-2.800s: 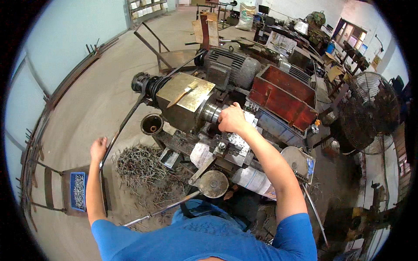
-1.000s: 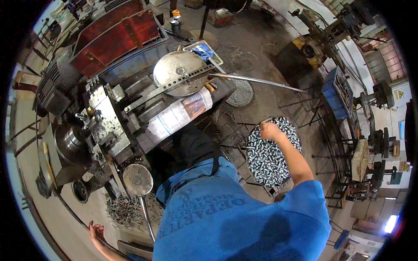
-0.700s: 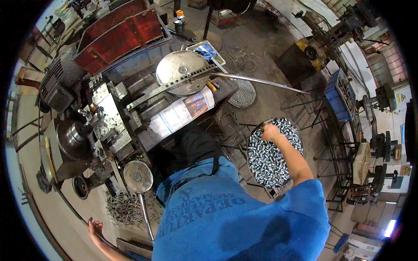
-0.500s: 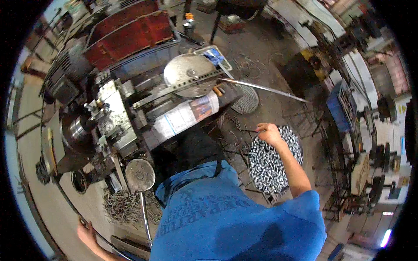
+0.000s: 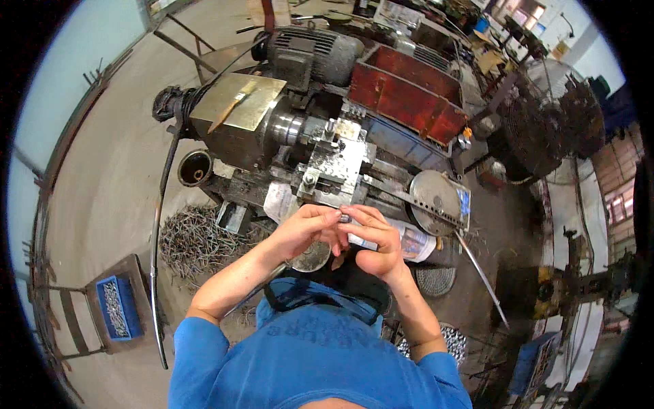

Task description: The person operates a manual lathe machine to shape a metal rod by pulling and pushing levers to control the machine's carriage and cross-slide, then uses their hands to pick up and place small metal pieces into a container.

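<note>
My left hand (image 5: 310, 228) and my right hand (image 5: 379, 240) meet in front of a lathe. Between their fingertips sits a small shiny metal part (image 5: 345, 219), pinched from both sides and mostly covered by the fingers. Just beyond them is the lathe's carriage (image 5: 337, 162), dusted with metal shavings. To its left is the bright round chuck (image 5: 289, 127). A basin of similar small metal parts (image 5: 452, 344) stands low to my right, partly hidden by my right arm.
At the left, a blue bin (image 5: 109, 293) of small parts rests on a stool. Curled shavings (image 5: 194, 238) heap below the lathe. A long bar (image 5: 158, 273) slants down at left; another rod (image 5: 484, 283) juts out at right. A red metal trough (image 5: 402, 95) lies behind.
My right hand has come from the basin of parts to the middle, and my left has risen from the long bar to meet it. The view has turned left toward the lathe.
</note>
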Demonstrator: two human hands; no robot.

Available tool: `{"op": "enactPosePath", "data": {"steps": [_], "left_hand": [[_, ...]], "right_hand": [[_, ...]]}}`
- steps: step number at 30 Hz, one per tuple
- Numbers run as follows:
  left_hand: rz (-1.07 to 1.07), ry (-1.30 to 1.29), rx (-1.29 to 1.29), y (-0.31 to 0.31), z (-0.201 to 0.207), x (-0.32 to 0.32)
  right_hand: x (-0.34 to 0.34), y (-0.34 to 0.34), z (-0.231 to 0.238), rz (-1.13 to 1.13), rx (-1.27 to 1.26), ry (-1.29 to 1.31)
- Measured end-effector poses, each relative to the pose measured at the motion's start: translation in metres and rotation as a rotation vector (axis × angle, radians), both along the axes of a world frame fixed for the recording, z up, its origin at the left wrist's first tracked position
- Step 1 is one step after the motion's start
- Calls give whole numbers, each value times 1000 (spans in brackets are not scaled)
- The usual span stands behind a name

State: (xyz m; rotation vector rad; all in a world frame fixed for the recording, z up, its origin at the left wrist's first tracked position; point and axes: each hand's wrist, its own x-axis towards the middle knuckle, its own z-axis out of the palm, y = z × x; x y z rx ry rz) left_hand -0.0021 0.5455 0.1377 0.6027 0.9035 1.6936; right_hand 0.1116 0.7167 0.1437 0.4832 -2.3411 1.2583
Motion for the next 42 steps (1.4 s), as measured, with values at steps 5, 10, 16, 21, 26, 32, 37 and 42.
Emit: {"op": "enactPosePath", "data": {"steps": [5, 10, 16, 21, 26, 32, 37, 42], "left_hand": [[185, 415, -197, -10, -3, -8], [351, 939, -297, -16, 9, -13], [399, 878, -240, -30, 27, -32], [368, 859, -306, -53, 38, -50], [304, 1287, -524, -113, 57, -83], [579, 1578, -1338, -242, 49, -92], [565, 1300, -1494, -318, 9, -62], [875, 1198, -1493, -324, -61, -40]], "right_hand": [[-7, -21, 6, -110, 239, 32], [-23, -24, 17, -93, 390, 65], [-54, -26, 44, 66, 322, 46], [-87, -34, 59, 200, 373, -15], [-143, -15, 58, 123, 611, -26], [-227, -4, 21, -196, 1169, -299], [-242, -6, 13, -242, 1154, -330], [-246, -18, 16, -223, 1091, -382]]}}
